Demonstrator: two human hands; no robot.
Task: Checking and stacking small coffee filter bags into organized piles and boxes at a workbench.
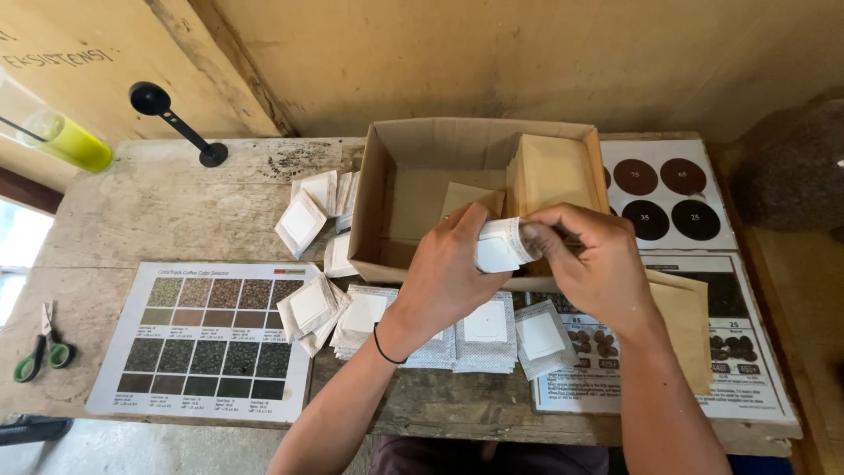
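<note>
Both hands hold one small white filter sachet [499,247] above the front edge of an open cardboard box [382,189]. My left hand [448,273], with a black band on the wrist, grips the sachet's left side. My right hand [589,259] pinches its right end. Brown paper pouches [552,171] stand inside the box at its right. Several more white sachets [483,330] lie on the wooden table just below my hands, and others [308,215] lie left of the box.
A laminated colour chart [211,339] of brown squares lies at the front left. Sheets with dark circles [668,198] and bean pictures lie at right under a brown envelope [686,321]. Green-handled scissors [40,347], a black scoop [171,119] and a yellow-green bottle [70,141] sit at left.
</note>
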